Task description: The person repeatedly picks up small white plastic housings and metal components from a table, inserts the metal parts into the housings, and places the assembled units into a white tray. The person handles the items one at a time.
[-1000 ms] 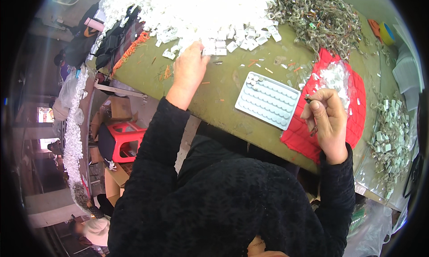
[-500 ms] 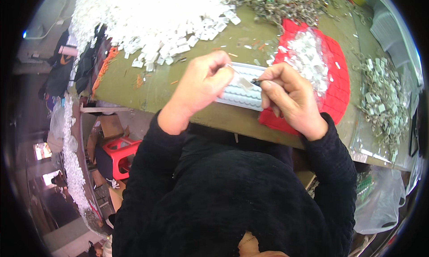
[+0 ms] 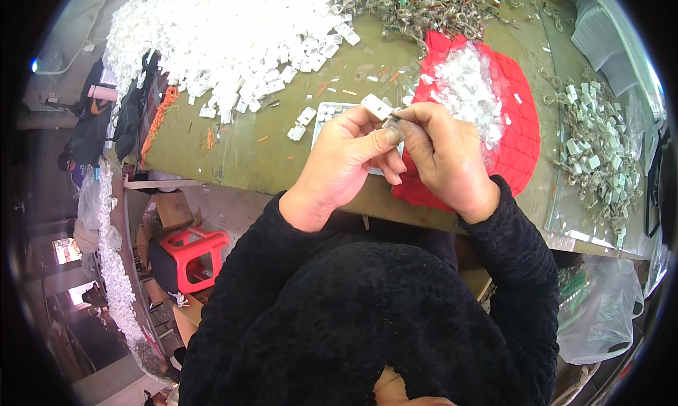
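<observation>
Clip (image 3: 376, 106): small white plastic piece, pinched at the left fingertips, raised above the table edge, touching the pin.
Pin (image 3: 393, 118): small dark metal part, held at the right fingertips, its tip meeting the clip's near end; too small to tell its exact shape.
Left hand (image 3: 349, 159): closed in a pinch on the clip, thumb on top.
Right hand (image 3: 443, 155): closed in a pinch on the pin, knuckles toward the camera.
Step in hand: by the look of it, fitting the pin into the clip. Done well, it wanted the clip held steady, the pin lined up straight with its opening, and a light push, not a twist; both parts looked easy to drop.
Tray (image 3: 326, 114): pale, with rows of pockets, on the table just beyond the hands, partly hidden by them.
Red cloth (image 3: 519, 123): under and right of the right hand, bearing a heap of clear bits (image 3: 462, 88).
White heap (image 3: 233, 39): loose clips, well beyond the left hand.
Wire tangle (image 3: 431, 0): far side, beyond the right hand.
Table (image 3: 233, 152): green top.
Red stool (image 3: 187, 254): below the left forearm, on the floor.
</observation>
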A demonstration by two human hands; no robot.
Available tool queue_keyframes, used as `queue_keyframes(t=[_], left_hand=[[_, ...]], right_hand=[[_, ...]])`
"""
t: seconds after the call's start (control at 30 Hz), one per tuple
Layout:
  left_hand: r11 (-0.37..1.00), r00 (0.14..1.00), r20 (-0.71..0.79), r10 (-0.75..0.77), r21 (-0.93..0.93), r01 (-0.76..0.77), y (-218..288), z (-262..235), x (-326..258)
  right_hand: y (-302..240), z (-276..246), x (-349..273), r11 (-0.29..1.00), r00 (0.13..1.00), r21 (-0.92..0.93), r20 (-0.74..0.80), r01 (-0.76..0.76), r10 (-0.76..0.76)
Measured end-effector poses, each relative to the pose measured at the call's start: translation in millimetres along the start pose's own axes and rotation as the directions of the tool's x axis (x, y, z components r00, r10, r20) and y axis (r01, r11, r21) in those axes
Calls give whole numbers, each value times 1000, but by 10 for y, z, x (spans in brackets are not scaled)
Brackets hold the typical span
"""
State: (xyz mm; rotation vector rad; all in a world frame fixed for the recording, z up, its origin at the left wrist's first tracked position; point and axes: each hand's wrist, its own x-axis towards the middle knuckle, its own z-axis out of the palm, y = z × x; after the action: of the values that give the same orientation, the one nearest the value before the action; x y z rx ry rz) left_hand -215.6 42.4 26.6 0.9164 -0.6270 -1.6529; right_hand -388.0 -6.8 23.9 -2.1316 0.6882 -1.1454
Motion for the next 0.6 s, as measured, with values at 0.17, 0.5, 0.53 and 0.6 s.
queue_keyframes(t=[0.17, 0.5, 0.53, 0.6], left_hand=[[993, 997, 43, 65, 96, -69, 14, -24, -48], [966, 957, 142, 254, 10, -258, -71, -25, -48], [967, 957, 147, 252, -9, -253, -71, -28, -43], [968, 955, 159, 252, -35, -249, -71, -31, -33]], right_hand=[[-116, -90, 18, 797, 920, 463, 136, -388, 369], [-140, -162, 48, 430, 789, 675, 406, -599, 461], [-139, -155, 43, 407, 791, 699, 392, -588, 471], [-143, -142, 31, 428, 797, 693, 375, -581, 474]])
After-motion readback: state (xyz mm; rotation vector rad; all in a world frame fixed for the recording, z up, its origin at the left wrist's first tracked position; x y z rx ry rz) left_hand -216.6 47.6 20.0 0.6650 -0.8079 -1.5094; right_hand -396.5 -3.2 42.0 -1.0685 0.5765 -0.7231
